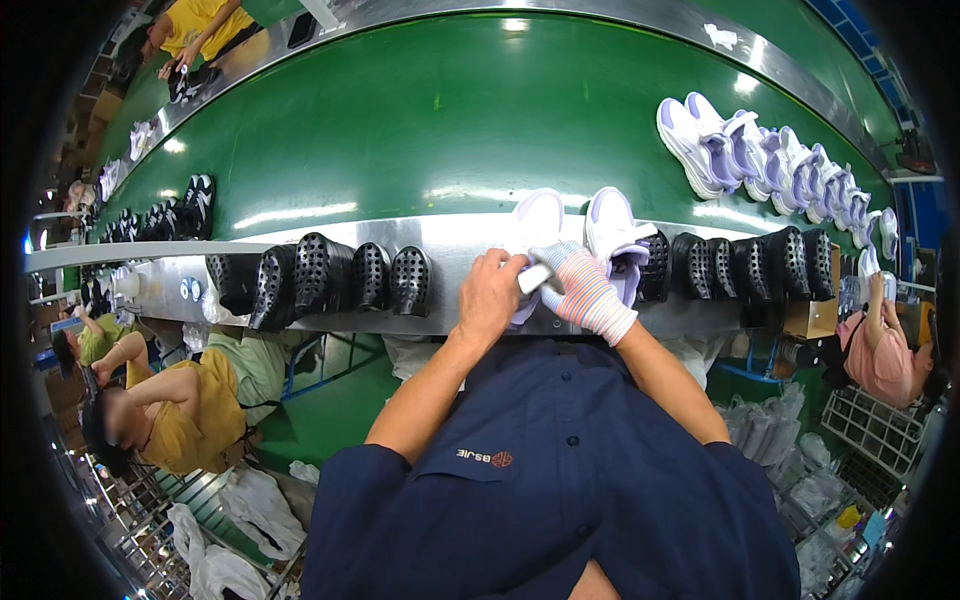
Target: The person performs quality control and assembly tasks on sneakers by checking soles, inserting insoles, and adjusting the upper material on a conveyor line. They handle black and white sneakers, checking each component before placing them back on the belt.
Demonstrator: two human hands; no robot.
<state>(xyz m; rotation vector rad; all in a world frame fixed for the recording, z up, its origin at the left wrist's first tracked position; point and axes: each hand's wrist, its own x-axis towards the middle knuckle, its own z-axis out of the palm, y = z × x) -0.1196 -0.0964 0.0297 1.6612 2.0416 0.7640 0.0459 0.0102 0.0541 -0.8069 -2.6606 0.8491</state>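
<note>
A white sneaker (537, 215) stands on the metal ledge in front of me, its toe pointing away. My bare left hand (487, 297) is closed at its left side, fingers curled against the upper. My right hand (585, 292), in a striped knit glove, is closed around a small white piece (534, 278) with a dark grey edge, held over the shoe opening; its kind is unclear. Both hands hide most of the sneaker's heel part. Just right of it stands a second white sneaker (610, 222) with a lilac lining, partly behind the glove.
Black perforated shoe lasts (325, 272) line the ledge on the left; more black lasts (752, 265) stand on the right. Beyond lies a green belt (400, 120) with a row of white-lilac sneakers (690, 145) and black shoes (198, 205). Co-workers (190, 405) sit at both sides.
</note>
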